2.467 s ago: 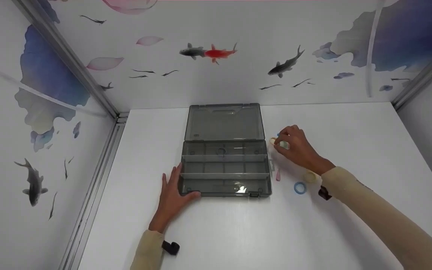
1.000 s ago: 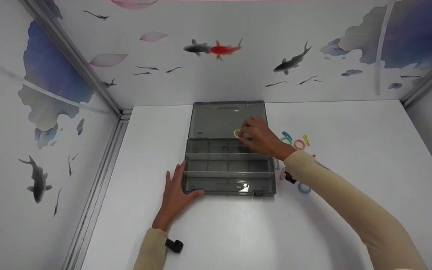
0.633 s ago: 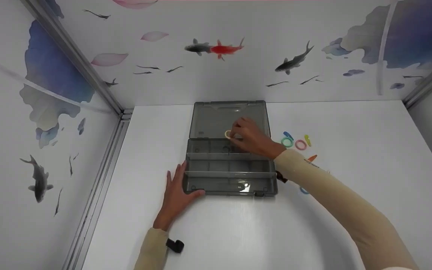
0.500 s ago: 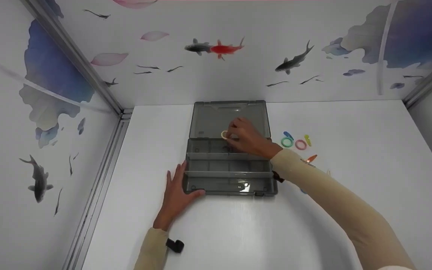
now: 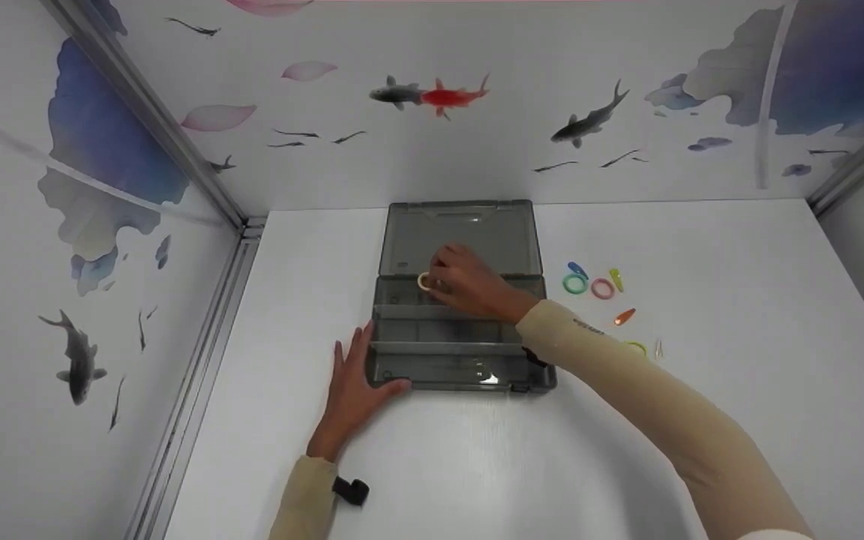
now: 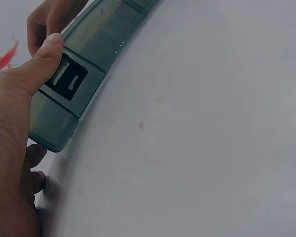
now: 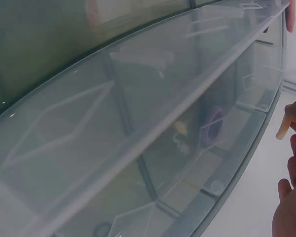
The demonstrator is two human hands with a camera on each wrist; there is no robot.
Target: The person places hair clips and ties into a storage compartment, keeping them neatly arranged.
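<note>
My right hand [image 5: 469, 281] pinches a cream ring-shaped hair tie [image 5: 422, 281] over the far row of an open grey see-through divider box [image 5: 402, 330]. Its peach edge, the held hair tie [image 7: 284, 123], shows at the fingertips in the right wrist view. At the box's near left corner rests my left hand [image 5: 349, 397], fingers straight along the side and thumb on the front wall. In the left wrist view the thumb [image 6: 44, 59] lies near the black latch [image 6: 66, 79]. A purple ring [image 7: 213, 126] shows through the clear divider in the right wrist view.
Right of the box lie a green ring [image 5: 574, 283], a pink ring [image 5: 602, 289], a blue clip [image 5: 577, 270], a yellow clip [image 5: 616, 280] and an orange clip [image 5: 625, 316]. A yellow ring [image 5: 636, 347] is partly behind the right sleeve. The lid [image 5: 409, 240] leans back.
My right hand picked up the cream hair tie from the table right of the box, then carried it left across the lid and down over the far row. The left hand stays at the corner.
</note>
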